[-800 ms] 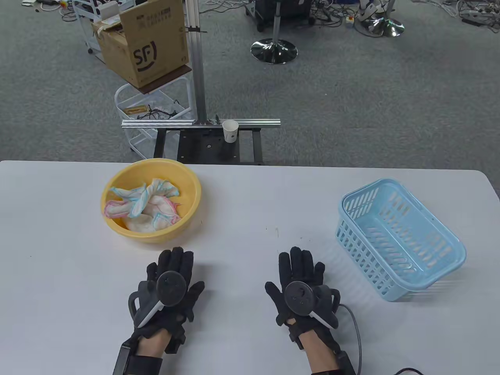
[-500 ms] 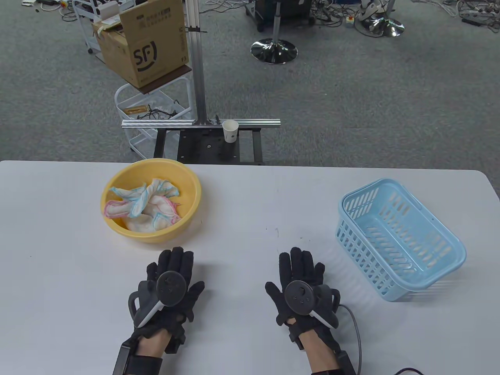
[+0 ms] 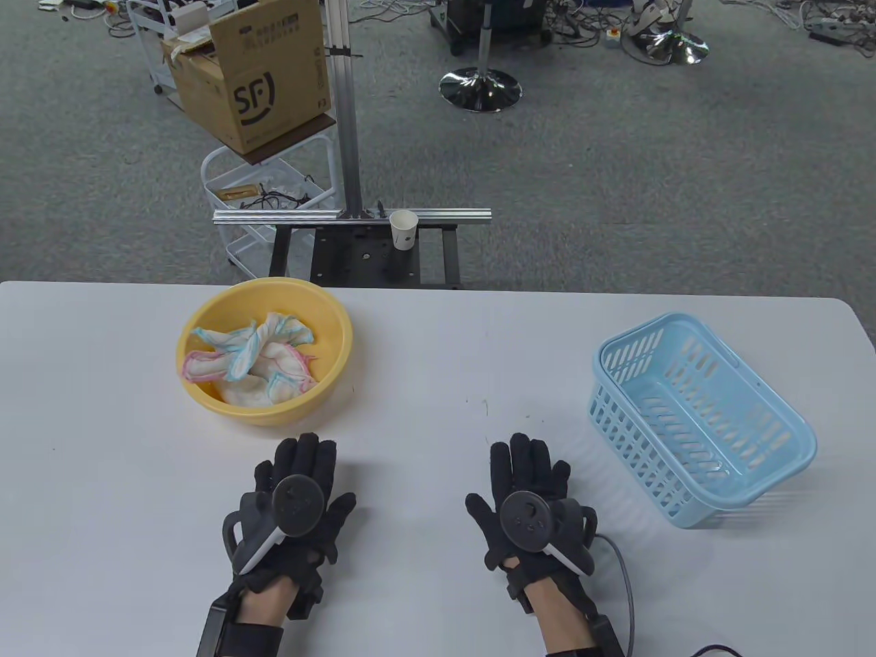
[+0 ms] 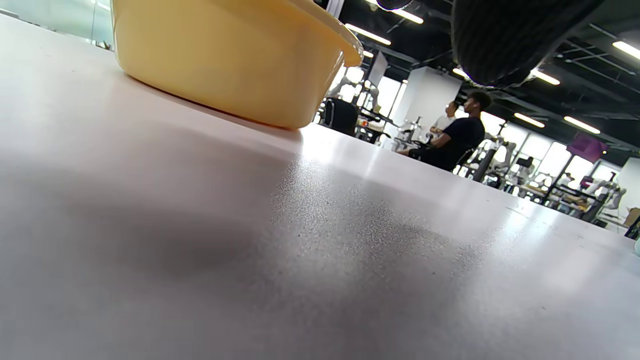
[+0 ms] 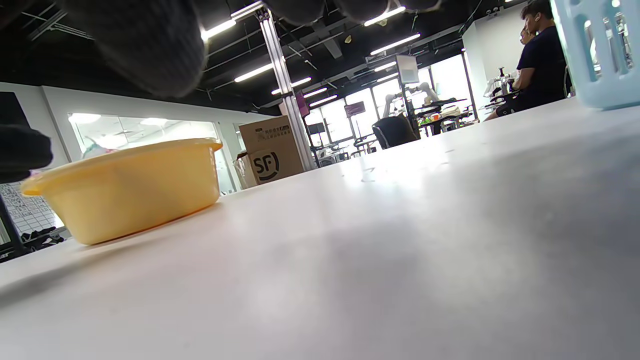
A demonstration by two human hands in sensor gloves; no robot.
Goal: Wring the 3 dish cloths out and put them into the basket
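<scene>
A yellow basin (image 3: 327,316) stands at the table's back left and holds crumpled white dish cloths (image 3: 253,359) with pink and blue edges. A light blue slatted basket (image 3: 780,424) lies empty at the right. My left hand (image 3: 301,465) lies flat on the table just in front of the basin, fingers straight, holding nothing. My right hand (image 3: 523,465) lies flat near the table's middle, left of the basket, also holding nothing. The left wrist view shows the basin's wall (image 4: 220,55) close by; the right wrist view shows the basin (image 5: 125,190) at left and a basket corner (image 5: 600,50) at right.
The white table (image 3: 438,356) ends at a far edge behind the basin. Beyond it stand a metal frame with a paper cup (image 3: 404,229), a wire cart and a cardboard box (image 3: 250,75). A cable (image 3: 619,568) trails from my right wrist. People sit in the background (image 4: 457,140).
</scene>
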